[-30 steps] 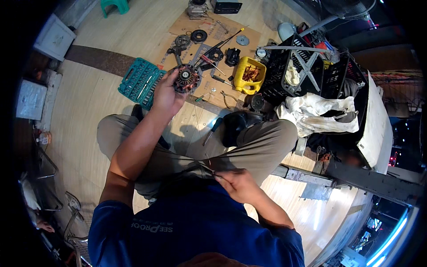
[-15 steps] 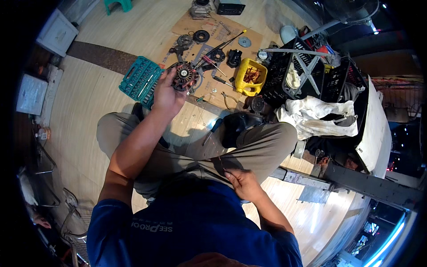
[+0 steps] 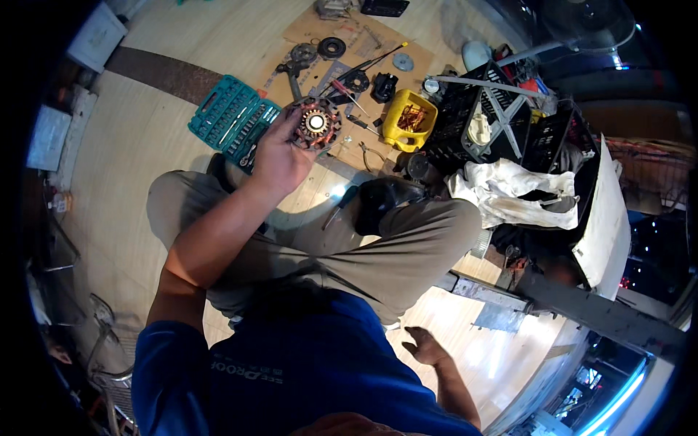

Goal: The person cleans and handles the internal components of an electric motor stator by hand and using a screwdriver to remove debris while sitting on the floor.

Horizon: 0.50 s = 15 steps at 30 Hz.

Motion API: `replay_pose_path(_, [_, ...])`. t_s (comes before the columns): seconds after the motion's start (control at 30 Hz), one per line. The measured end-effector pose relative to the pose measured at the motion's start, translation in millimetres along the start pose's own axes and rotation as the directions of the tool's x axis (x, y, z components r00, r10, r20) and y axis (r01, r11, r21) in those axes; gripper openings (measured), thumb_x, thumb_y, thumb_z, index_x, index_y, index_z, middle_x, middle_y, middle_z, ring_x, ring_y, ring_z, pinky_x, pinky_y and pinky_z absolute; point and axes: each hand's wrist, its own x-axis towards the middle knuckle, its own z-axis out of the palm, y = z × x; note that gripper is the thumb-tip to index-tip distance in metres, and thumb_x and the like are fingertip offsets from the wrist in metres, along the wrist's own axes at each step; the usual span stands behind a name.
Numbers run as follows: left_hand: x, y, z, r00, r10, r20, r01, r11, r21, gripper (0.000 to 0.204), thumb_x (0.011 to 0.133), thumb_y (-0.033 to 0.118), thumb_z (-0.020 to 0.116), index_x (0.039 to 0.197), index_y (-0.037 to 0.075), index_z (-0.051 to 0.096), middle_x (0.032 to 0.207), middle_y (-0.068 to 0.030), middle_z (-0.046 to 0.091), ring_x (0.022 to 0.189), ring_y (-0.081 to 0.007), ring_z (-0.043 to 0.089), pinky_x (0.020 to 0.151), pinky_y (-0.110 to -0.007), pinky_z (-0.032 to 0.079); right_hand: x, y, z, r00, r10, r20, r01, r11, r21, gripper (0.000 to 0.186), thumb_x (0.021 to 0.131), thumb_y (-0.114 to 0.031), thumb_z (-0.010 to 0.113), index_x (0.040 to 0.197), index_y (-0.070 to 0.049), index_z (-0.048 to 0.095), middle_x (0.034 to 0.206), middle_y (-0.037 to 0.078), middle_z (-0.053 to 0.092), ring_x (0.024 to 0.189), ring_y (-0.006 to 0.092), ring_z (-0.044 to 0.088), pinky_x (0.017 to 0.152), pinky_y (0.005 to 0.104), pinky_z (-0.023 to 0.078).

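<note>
1. The left hand (image 3: 282,155) hid the left rim of the round copper-wound part (image 3: 317,123); the fingers behind it were mostly out of sight.
2. Its underside did not show, and its copper windings were too small to count.
3. The right hand (image 3: 429,349) was in shadow, its thumb and fingers parted, over the pale floor (image 3: 465,356) beside the body.
4. Two bare hands showed, with one wound part, gripped between the left thumb and fingers.
5. Around it were one teal socket case (image 3: 201,115), one yellow container (image 3: 399,138) and one pair of pliers (image 3: 373,155); the copper pieces (image 3: 411,118) inside the container were too jumbled to count.
6. The wound part was in front of the person, overlapping the cardboard (image 3: 309,27) in view.
7. Its toothed face and bright hub pointed up toward the camera; the outline was round, and its long axis could not be told.
</note>
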Motion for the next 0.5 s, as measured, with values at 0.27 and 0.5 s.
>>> replay_pose_path(0.27, [-5, -16, 5, 0.991, -0.130, -0.045, 0.132, 0.989, 0.059, 0.025, 0.100, 0.014, 0.048, 0.123, 0.008, 0.056, 0.124, -0.0130, 0.062, 0.118, -0.0297, 0.058, 0.101, -0.052, 0.045, 93, -175, -192, 0.733, -0.331, -0.595, 0.520, 0.835, 0.177, 0.050, 0.086, -0.013, 0.068, 0.131, 0.004, 0.053, 0.125, 0.024, 0.059, 0.119, 0.0342, 0.058, 0.102, 0.0363, 0.042])
replay_pose_path(0.5, [-7, -21, -1, 0.993, -0.120, -0.010, 0.120, 0.990, 0.075, 0.037, 0.102, 0.024, 0.042, 0.128, 0.000, 0.052, 0.128, -0.0167, 0.060, 0.120, -0.0309, 0.057, 0.106, -0.047, 0.042, 219, -256, -188, 0.956, -0.143, -0.256, 0.288, 0.291, 0.912, 0.026, 0.099, -0.021, 0.057, 0.106, 0.003, 0.064, 0.081, -0.001, 0.063, 0.070, 0.0071, 0.055, 0.065, 0.0247, 0.046])
